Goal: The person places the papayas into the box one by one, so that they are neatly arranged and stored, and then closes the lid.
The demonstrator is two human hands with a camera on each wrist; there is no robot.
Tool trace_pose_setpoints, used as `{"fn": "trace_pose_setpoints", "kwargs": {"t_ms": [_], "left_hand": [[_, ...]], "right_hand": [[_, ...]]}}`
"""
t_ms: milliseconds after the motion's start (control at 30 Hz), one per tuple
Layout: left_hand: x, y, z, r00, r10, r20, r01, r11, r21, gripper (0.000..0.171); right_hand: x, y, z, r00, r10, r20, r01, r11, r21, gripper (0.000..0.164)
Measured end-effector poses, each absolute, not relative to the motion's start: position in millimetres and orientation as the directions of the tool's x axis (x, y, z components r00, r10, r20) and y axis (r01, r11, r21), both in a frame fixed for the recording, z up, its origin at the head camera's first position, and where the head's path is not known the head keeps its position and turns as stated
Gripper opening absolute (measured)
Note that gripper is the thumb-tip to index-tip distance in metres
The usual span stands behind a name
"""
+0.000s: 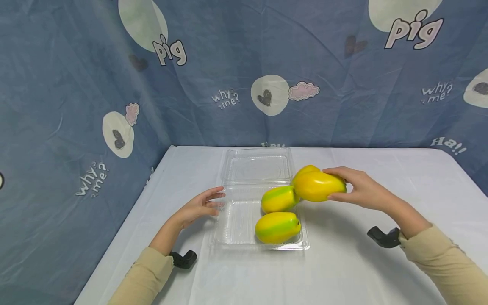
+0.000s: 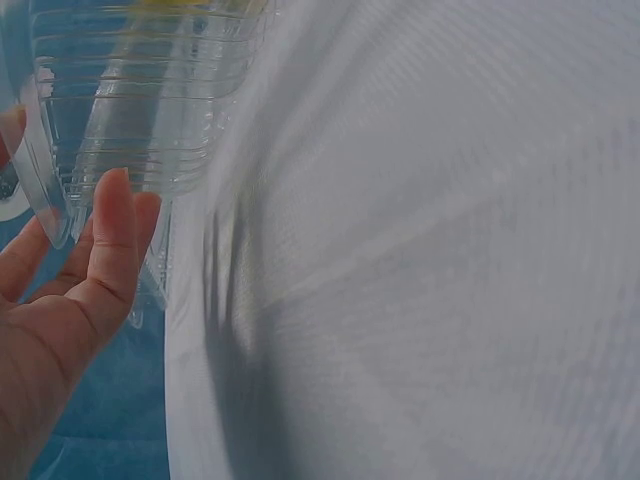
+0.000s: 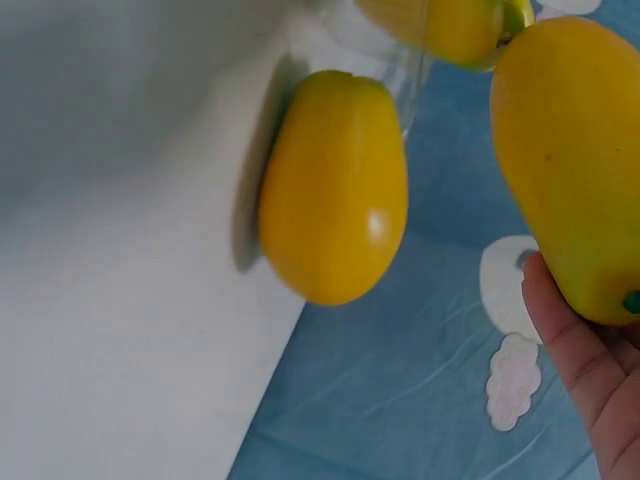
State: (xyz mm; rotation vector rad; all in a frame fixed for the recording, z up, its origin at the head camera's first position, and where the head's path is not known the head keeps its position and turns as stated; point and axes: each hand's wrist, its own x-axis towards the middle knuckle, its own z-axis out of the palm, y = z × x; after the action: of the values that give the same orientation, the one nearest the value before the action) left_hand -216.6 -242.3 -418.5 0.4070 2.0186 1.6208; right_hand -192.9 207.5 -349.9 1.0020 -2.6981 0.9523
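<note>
My right hand (image 1: 354,186) grips one end of a yellow papaya (image 1: 320,186), raised above the table. Behind it another yellow papaya (image 3: 335,190) rests on the white table, partly hidden in the head view. Two yellow papayas with green streaks, one farther back (image 1: 278,200) and one nearer (image 1: 277,228), lie in the right half of a clear plastic clamshell box (image 1: 232,222). The held fruit's far end overlaps the farther one in the head view. At the box's left rim, my left hand (image 1: 200,207) has its fingers spread and loosely bent; whether they touch it I cannot tell.
The box's clear lid (image 1: 259,165) lies folded back, away from me. A white cloth (image 1: 339,267) covers the table, and a blue printed curtain (image 1: 213,63) hangs behind and to the left. Black curved pieces (image 1: 383,237) stick out from both wrists.
</note>
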Motion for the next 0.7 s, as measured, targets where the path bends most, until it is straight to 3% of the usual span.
{"fn": "trace_pose_setpoints", "kwargs": {"t_ms": [333, 700], "left_hand": [[-215.6, -241.5, -416.8, -0.819, 0.538, -0.2, -0.081, 0.237, 0.968, 0.075], [-214.7, -241.3, -416.4, -0.819, 0.538, -0.198, -0.084, 0.229, 0.97, 0.075]], "right_hand": [[-188.1, 189.9, -344.5, -0.754, -0.569, 0.327, -0.65, 0.579, -0.493, 0.056], [-187.1, 167.9, -343.9, -0.719, -0.606, 0.34, -0.677, 0.501, -0.539, 0.055]]}}
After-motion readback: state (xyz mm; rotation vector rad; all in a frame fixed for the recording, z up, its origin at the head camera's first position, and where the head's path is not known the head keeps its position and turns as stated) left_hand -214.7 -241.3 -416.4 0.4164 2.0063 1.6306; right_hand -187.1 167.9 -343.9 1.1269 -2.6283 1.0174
